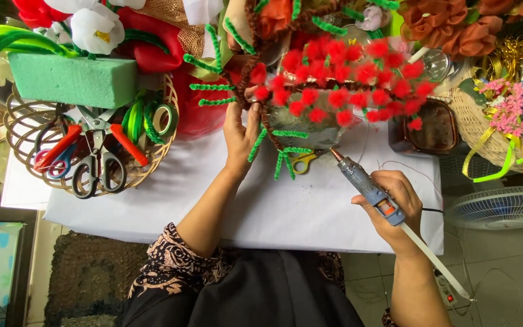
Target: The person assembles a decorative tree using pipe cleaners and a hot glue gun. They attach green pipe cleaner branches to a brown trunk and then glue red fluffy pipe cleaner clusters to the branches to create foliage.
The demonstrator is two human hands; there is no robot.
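My left hand [240,130] grips the brown fuzzy stem of a craft tree [340,79] made of pipe cleaners, with many red pompom blossoms and green fuzzy leaves. It holds the tree up over a white-covered table [213,194]. My right hand [394,203] is closed around a grey glue gun [364,184] with an orange trigger. Its copper nozzle points up-left toward the lower branches, a short gap away. A white glue stick [437,260] pokes out of the gun's back.
A wicker basket [152,160] at left holds scissors, tape rolls and a green foam block [74,79]. Yellow-handled scissors [302,162] lie under the tree. Artificial flowers crowd the back. A woven basket [479,127], dark tray [431,130] and floor fan [500,206] are at right.
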